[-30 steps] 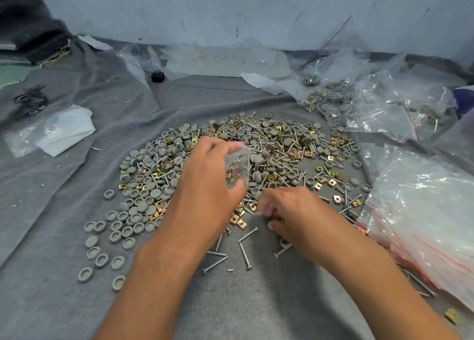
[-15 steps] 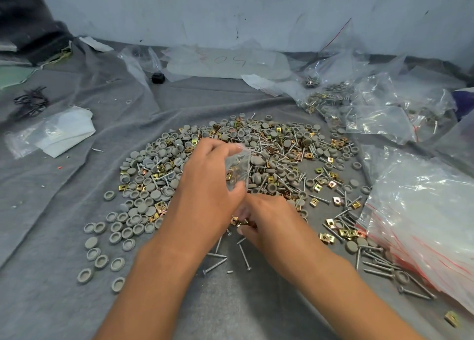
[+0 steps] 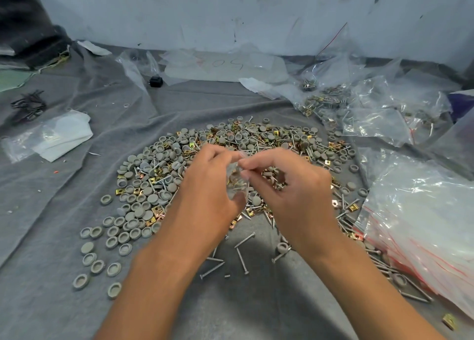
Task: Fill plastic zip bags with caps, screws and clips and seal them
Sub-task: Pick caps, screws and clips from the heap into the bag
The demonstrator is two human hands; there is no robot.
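While both hands meet above the pile, a small zip bag point(image 3: 237, 183) sits pinched between them.
The left hand point(image 3: 207, 185) grips its side; the right hand point(image 3: 289, 185) pinches its top, cupping screws point(image 3: 278, 184). Caps point(image 3: 143, 206) lie left of the left hand.

One piece of writing can be made out: handwritten digits on a clear plastic sheet point(image 3: 225, 66) lying flat at the far edge of the grey cloth, at about 12 o'clock from the pile of parts. From the head camera the marks appear as "05 50", though they seem upside down and are faint, so the exact number is uncertain. A reddish mark stands at their left end, unreadable.
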